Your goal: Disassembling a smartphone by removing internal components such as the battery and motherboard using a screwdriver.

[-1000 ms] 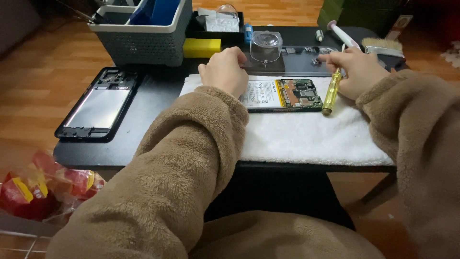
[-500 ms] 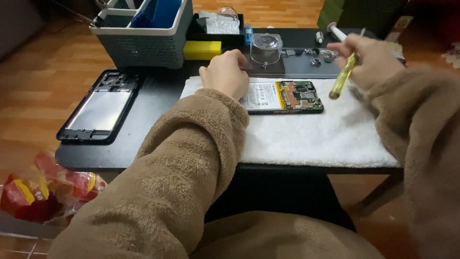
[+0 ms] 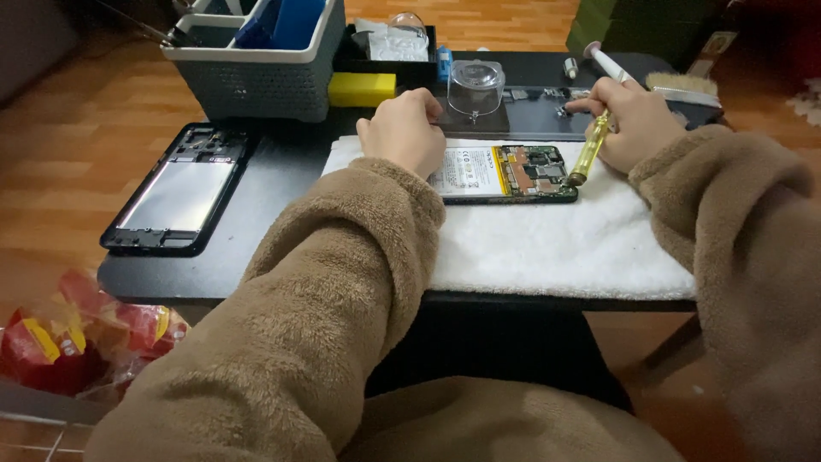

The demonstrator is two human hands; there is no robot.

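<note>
Hands first: the left hand [image 3: 404,130] rests loosely curled on the near end of an opened smartphone with exposed battery and green circuit board [image 3: 506,173], which lies on a white fleecy towel [image 3: 547,244]. The right hand [image 3: 631,120] is closed around a yellow translucent-handled screwdriver [image 3: 590,152], its fingertips reaching to small parts on the black worktop [image 3: 282,197] just beyond the phone. A clear plastic dome [image 3: 475,85] stands between the hands. Further left: a detached black phone frame [image 3: 175,192], a grey plastic organiser basket [image 3: 256,73], a yellow sponge block [image 3: 362,88].
</note>
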